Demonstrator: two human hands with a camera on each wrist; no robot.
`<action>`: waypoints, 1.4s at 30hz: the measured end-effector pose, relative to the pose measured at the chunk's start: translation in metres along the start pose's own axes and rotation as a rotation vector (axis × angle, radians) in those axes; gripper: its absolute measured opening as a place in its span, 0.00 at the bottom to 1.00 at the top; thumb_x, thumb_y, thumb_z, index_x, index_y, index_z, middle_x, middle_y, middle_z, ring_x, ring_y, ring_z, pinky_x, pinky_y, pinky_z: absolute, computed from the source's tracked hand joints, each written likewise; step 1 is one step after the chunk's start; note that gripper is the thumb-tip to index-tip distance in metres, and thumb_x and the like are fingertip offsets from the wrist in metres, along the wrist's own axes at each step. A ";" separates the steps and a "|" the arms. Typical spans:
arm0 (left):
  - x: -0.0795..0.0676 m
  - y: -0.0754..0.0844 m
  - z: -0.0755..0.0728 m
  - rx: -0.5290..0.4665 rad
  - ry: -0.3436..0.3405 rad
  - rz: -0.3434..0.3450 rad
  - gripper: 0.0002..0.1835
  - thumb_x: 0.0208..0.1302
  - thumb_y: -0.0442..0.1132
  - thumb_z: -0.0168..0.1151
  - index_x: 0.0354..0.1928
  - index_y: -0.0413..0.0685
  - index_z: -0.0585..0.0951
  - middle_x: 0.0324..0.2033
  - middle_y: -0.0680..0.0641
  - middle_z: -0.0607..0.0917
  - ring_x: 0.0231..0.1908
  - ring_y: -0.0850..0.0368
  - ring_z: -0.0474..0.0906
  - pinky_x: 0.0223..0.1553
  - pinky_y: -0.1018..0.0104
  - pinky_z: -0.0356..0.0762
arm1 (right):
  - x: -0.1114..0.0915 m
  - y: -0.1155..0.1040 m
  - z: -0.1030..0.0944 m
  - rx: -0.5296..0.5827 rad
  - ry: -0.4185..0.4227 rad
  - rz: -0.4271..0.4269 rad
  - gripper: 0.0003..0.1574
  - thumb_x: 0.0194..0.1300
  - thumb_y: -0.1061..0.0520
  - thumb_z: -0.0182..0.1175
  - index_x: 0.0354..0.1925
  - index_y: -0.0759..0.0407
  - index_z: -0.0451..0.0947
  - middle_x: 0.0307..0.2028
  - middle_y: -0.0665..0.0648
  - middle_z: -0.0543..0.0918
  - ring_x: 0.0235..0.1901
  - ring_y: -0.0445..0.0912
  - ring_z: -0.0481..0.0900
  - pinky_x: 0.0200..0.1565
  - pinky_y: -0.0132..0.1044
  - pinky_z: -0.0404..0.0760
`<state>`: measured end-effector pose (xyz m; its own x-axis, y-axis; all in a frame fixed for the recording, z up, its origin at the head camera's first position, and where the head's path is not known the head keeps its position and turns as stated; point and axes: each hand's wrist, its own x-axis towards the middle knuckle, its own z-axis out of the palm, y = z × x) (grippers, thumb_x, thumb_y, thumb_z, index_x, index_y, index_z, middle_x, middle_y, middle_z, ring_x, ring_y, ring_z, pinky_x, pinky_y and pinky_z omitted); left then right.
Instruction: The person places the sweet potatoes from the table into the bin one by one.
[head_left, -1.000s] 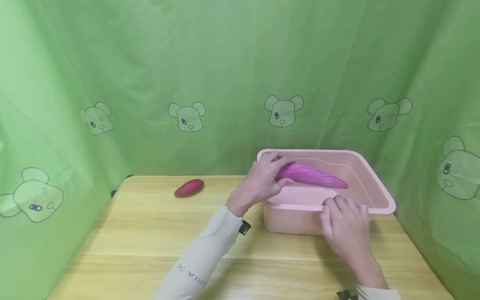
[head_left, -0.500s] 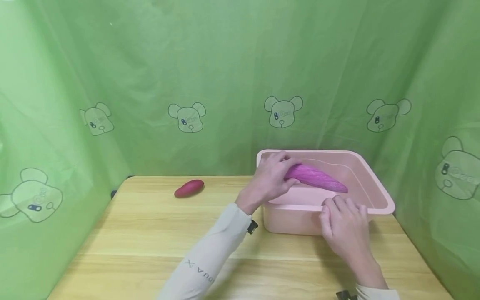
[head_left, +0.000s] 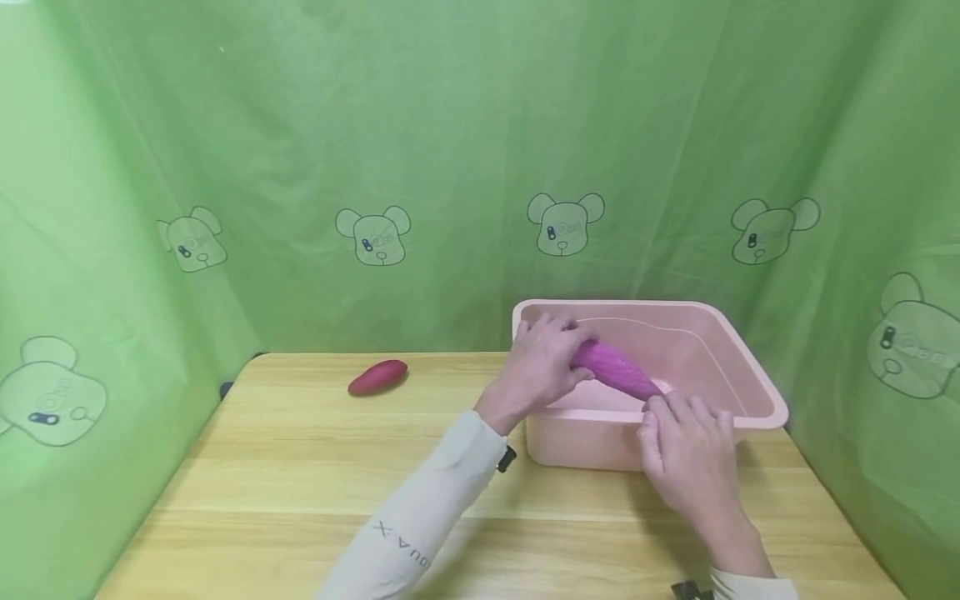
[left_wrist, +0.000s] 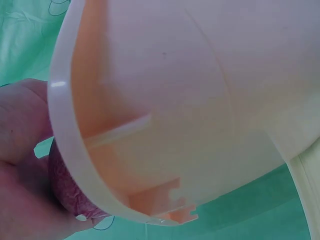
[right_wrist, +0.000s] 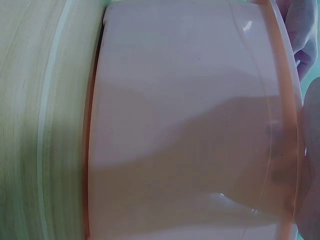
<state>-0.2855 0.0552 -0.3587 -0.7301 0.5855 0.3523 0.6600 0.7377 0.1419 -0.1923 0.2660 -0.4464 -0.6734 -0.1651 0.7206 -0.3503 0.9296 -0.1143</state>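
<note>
My left hand [head_left: 543, 362] grips the thick end of a long, tapered purple vegetable [head_left: 615, 367] with a streaked surface, held slantwise over the pink tub [head_left: 585, 425]. Its thin end points right and toward the near rim, overlapping the fingertips of my right hand [head_left: 690, 450] in the head view. With curled fingers hooked over the near rim, my right hand grips the tub. In the left wrist view the purple vegetable [left_wrist: 70, 190] shows behind the rim, partly hidden by it. A dark red sweet potato [head_left: 378, 377] lies on the table to the left.
The tub stands at the right back of the wooden table [head_left: 300, 483]. A green curtain [head_left: 450, 125] with printed bear heads encloses the back and both sides. Light sleeves [head_left: 420, 508] and black wrist straps show on the arms.
My left hand has moved a little right, and the purple vegetable's thin end has swung down toward the near rim, up to my right fingers. The right hand stays on the rim.
</note>
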 end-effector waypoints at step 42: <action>-0.024 -0.017 -0.009 -0.129 0.020 0.084 0.14 0.70 0.38 0.66 0.56 0.51 0.84 0.52 0.53 0.86 0.56 0.56 0.80 0.58 0.66 0.78 | 0.000 0.000 0.001 -0.006 -0.009 0.007 0.17 0.72 0.51 0.41 0.30 0.57 0.70 0.27 0.57 0.72 0.30 0.56 0.68 0.40 0.58 0.66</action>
<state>-0.2777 0.0261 -0.3610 -0.6685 0.6358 0.3858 0.7369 0.6361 0.2287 -0.1924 0.2654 -0.4469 -0.6816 -0.1618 0.7136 -0.3419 0.9327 -0.1150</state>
